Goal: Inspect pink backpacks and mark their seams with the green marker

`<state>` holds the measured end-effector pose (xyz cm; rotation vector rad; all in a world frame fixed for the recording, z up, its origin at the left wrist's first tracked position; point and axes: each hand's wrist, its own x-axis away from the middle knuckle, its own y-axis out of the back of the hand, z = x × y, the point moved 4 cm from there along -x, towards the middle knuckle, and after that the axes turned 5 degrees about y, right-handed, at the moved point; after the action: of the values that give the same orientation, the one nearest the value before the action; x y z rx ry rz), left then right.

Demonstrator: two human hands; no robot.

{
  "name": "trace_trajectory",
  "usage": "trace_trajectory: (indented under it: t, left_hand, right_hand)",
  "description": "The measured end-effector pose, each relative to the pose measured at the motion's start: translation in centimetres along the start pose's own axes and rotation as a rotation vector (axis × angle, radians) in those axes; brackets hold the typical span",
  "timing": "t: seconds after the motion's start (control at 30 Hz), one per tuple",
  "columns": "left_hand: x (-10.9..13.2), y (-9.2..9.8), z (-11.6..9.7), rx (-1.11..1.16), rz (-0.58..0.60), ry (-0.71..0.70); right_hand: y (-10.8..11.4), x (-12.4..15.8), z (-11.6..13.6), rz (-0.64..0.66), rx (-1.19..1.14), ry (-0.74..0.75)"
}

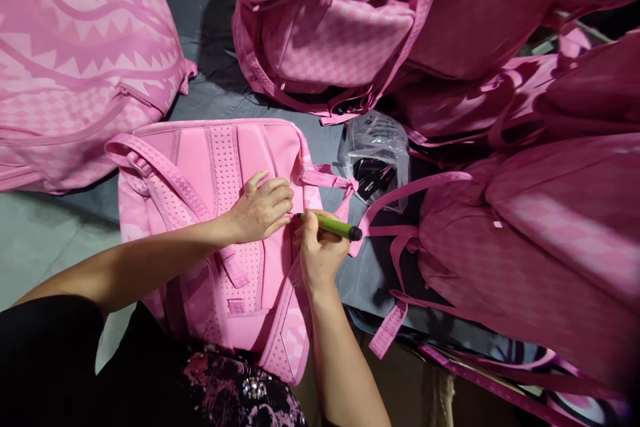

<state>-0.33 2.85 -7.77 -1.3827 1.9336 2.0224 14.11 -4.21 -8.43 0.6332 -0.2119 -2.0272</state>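
Note:
A pink backpack (277, 153) lies with its padded back panel and shoulder straps facing up. My left hand (265, 207) rests on that panel, its fingers bent and pressed against the fabric near the side seam. In my right hand (320, 253) is a green marker (337, 225) with a black end, held close to the left fingertips. The marker's dark tip points at the seam; whether it touches the fabric I cannot tell. A knotted pink strap (345, 193) hangs off the backpack's side, just beyond the marker.
Another pink backpack (90, 67) with a jagged-teeth pattern lies at left. Checkered pink backpacks (345, 40) stand at the back, and more (530, 213) crowd the right with loose straps. A clear plastic bag (377, 140) holding black items sits between them on the grey table surface (215, 100).

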Motion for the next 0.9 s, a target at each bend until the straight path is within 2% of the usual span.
trace_trajectory:
  t: [0.07, 0.13, 0.23, 0.33, 0.4, 0.5, 0.57, 0.63, 0.7, 0.77, 0.83, 0.9]
  left_hand:
    - [-1.4, 0.9, 0.8, -0.019, 0.119, -0.118]
    - [-3.1, 2.0, 1.8, -0.072, 0.240, -0.238]
    - [-5.2, 3.7, 2.8, -0.171, 0.354, -0.287]
    - [-6.0, 5.8, 2.4, -0.215, 0.426, -0.254]
    - [-5.7, 8.1, 1.4, -0.227, 0.409, -0.200]
    - [-4.6, 12.7, -1.2, -0.261, 0.322, -0.150]
    - [-4.0, 15.4, -3.2, -0.290, 0.252, -0.113]
    - [-3.4, 17.0, -5.0, -0.320, 0.173, -0.042]
    - [-2.3, 17.4, -6.4, -0.345, 0.105, 0.053]
    - [-0.3, 16.7, -7.2, -0.341, 0.100, 0.130]
    - [2.6, 15.3, -7.9, -0.296, 0.182, 0.116]
    - [5.6, 14.2, -8.6, -0.254, 0.271, 0.024]
  right_hand:
    - [1.3, 0.5, 0.5, -0.039, -0.088, -0.067]
    - [2.5, 1.7, 1.8, 0.016, -0.123, -0.052]
    - [3.3, 5.1, 4.4, 0.208, -0.013, 0.151]
    - [3.0, 8.9, 5.7, 0.325, 0.220, 0.442]
    - [2.9, 10.2, 5.6, 0.290, 0.404, 0.645]
    - [4.2, 9.9, 5.0, 0.211, 0.533, 0.895]
    - [5.9, 8.6, 4.8, 0.226, 0.526, 0.976]
    - [7.7, 6.7, 4.7, 0.271, 0.509, 1.013]
    - [9.1, 5.2, 4.5, 0.338, 0.505, 1.032]
    - [9.9, 4.5, 4.0, 0.420, 0.516, 1.047]
    - [10.2, 5.1, 3.4, 0.475, 0.525, 1.065]
    - [10.4, 6.6, 2.9, 0.476, 0.518, 1.080]
